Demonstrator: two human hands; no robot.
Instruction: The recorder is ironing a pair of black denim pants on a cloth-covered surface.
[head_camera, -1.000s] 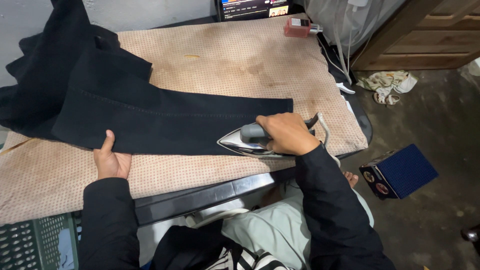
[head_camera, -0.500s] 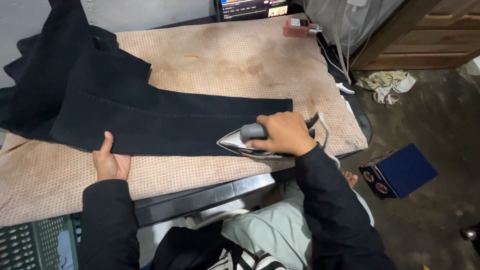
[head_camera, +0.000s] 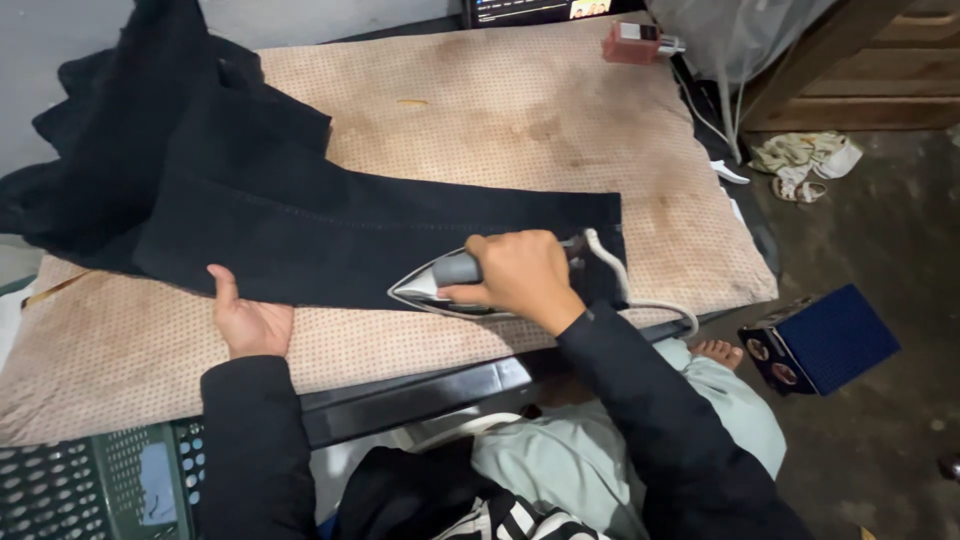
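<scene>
— So, how's the pressing going?

— Right hand (head_camera: 520, 275) is wrapped shut around the grey handle of the iron (head_camera: 440, 288), whose shiny soleplate lies flat on the near edge of the black trouser leg (head_camera: 400, 235), nose pointing left. Its white cord (head_camera: 625, 285) loops off to the right, over the pad's near edge.

— And the other hand?

— Left hand (head_camera: 250, 322) lies open, palm on the spotted pad (head_camera: 500, 120), thumb up against the cloth's near edge, gripping nothing. The leg lies across the middle of the pad, hem to the right, the rest of the garment heaped at the far left.

— What makes a good job of it?

— I'd say: keep the plate flat, glide steadily along the seam, never linger, and hold the fabric taut with the flat hand well clear of the iron's nose. Mind the cord doesn't drag across the pressed part.

— Any containers about?

— A green perforated crate (head_camera: 90, 490) at the near left; I can't tell what's in it. A dark blue box (head_camera: 825, 340) lies on the floor to the right, apparently closed, its contents hidden.
</scene>
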